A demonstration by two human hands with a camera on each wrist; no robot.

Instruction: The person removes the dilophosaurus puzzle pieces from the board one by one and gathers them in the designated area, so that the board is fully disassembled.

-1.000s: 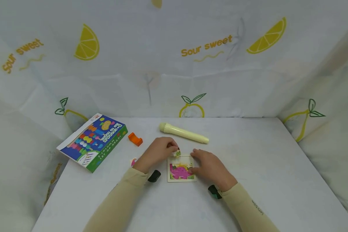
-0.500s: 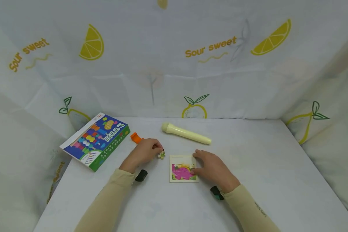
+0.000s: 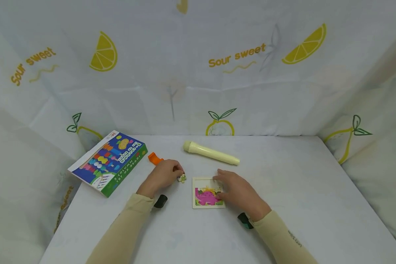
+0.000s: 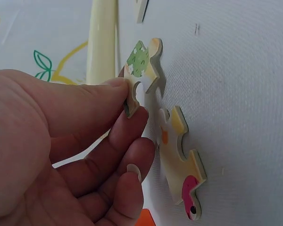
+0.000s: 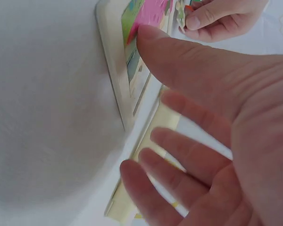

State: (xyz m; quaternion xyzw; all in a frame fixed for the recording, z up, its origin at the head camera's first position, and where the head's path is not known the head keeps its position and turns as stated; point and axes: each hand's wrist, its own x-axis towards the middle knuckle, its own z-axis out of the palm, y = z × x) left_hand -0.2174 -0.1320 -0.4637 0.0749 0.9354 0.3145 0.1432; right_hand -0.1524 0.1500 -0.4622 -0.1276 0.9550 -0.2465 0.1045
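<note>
Between thumb and index finger my left hand (image 3: 161, 178) pinches a jigsaw piece (image 4: 139, 63) with a green patch on it. Just below that, in the left wrist view, a second jigsaw piece (image 4: 181, 157) with a pink part and a black dot lies on the white table; the hand hides it in the head view. A square jigsaw tray (image 3: 193, 198) holds a pink dinosaur picture, and its upper strip shows bare. My right hand (image 3: 241, 192) rests its thumb on the picture's right side, the other fingers loosely extended around the tray's upper right corner.
A pale yellow microphone-shaped stick (image 3: 212, 153) lies behind the tray. An orange curved block (image 3: 154, 158) sits beyond my left hand, beside a blue and green bead-set box (image 3: 110, 161). White lemon-print cloth (image 3: 171, 99) stands around the table.
My left hand has moved left, away from the tray's top edge, still pinching the jigsaw piece. The right hand stays at the tray with only a slight shift.
</note>
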